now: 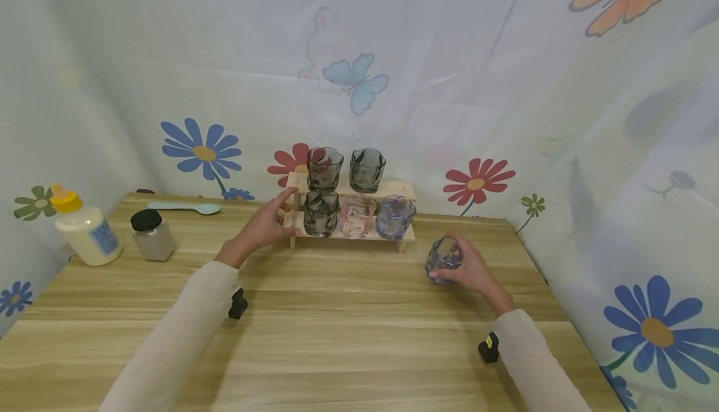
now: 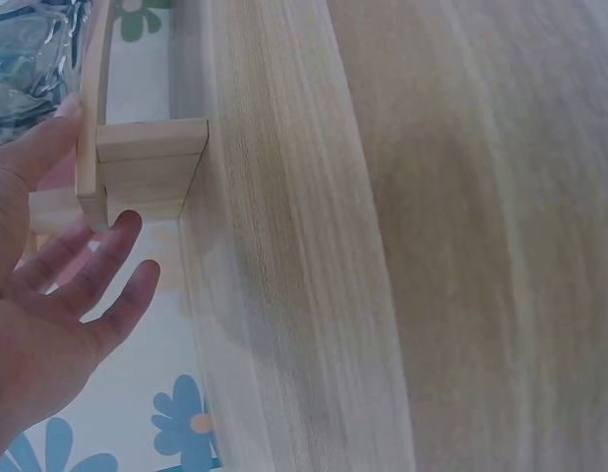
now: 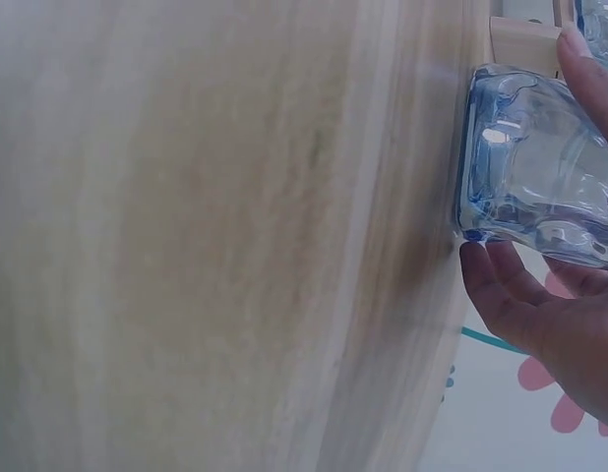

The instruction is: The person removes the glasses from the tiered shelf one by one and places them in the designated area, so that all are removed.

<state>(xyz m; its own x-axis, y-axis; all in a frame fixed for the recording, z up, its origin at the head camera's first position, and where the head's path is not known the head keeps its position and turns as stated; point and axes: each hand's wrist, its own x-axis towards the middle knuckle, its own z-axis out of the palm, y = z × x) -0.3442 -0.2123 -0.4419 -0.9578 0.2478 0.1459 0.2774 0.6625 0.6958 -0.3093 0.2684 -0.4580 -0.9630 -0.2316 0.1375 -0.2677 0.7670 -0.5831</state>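
Note:
A small two-tier wooden rack [image 1: 352,235] stands at the back of the table. Two grey glass cups sit on its upper shelf, one of them a smoky cup [image 1: 367,170]. Along the lower shelf are a dark grey cup [image 1: 321,214], a pink cup [image 1: 357,217] and a blue cup [image 1: 396,217]. My left hand [image 1: 268,223] holds the rack's left end, thumb at the lower shelf and a finger up by the upper one. Right of the rack, my right hand [image 1: 470,268] grips another blue glass cup [image 3: 540,162], thumb on one side and fingers on the other, close over the tabletop.
On the left stand a white glue bottle [image 1: 90,234] with a yellow cap and a clear jar [image 1: 154,240] with a black lid. Behind them lies a pale blue spoon [image 1: 185,207]. A flower-printed curtain [image 1: 393,37] hangs right behind the table [image 1: 359,337].

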